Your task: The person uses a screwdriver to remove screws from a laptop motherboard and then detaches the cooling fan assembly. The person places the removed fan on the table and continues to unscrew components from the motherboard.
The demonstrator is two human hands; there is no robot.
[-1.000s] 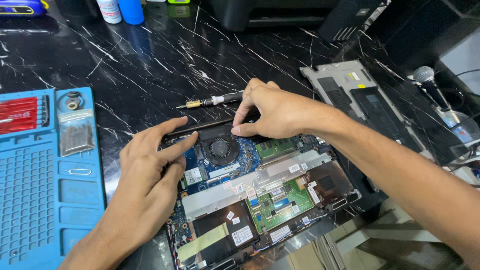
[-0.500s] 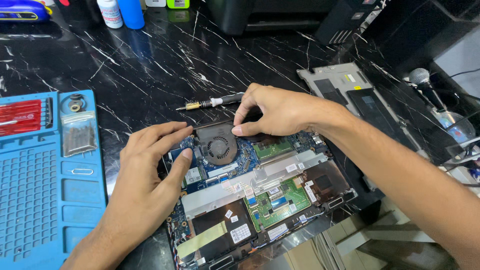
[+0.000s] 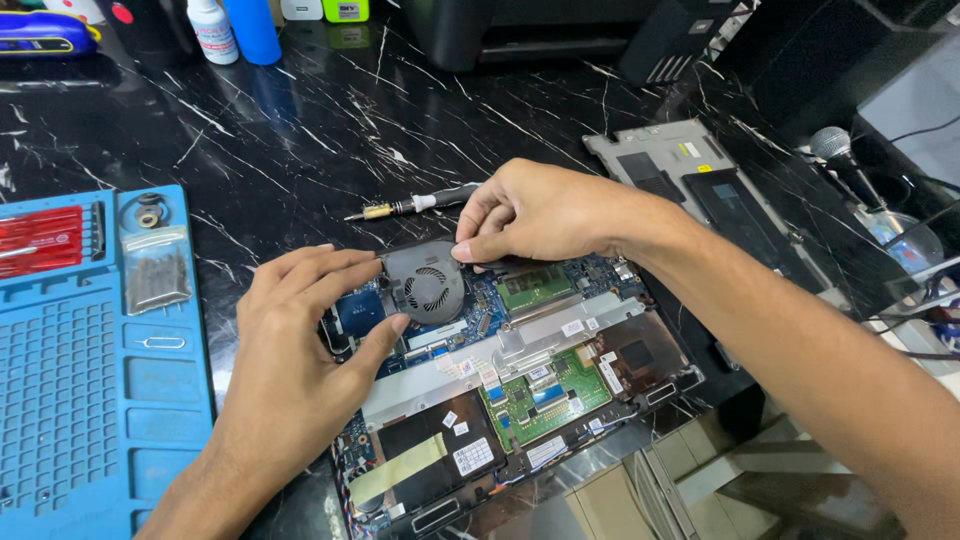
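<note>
Since the frame half a second before, the round grey cooling fan (image 3: 428, 285) had come up a little out of its bay and tilted, and both hands had shifted with it. It sat at the upper left of the opened laptop (image 3: 520, 385), which lay bottom-up near the front edge of the black marble table (image 3: 330, 140). The left hand (image 3: 300, 370) pinched the fan's left side, fingers curled over the top edge and thumb pressed against the lower corner. The right hand (image 3: 545, 212) held the fan's upper right corner between thumb and bent fingers, its other fingers folded together. Just behind that hand a small screwdriver (image 3: 415, 205) lay on the marble, touching nothing else. The laptop's grey bottom cover (image 3: 700, 180) rested to the right, apart from the machine. A blue repair mat (image 3: 95, 380) lay to the left with a red tool set (image 3: 40, 240) and a small clear bag of screws (image 3: 155, 275) on it. A microphone (image 3: 835, 150) stood at the far right
</note>
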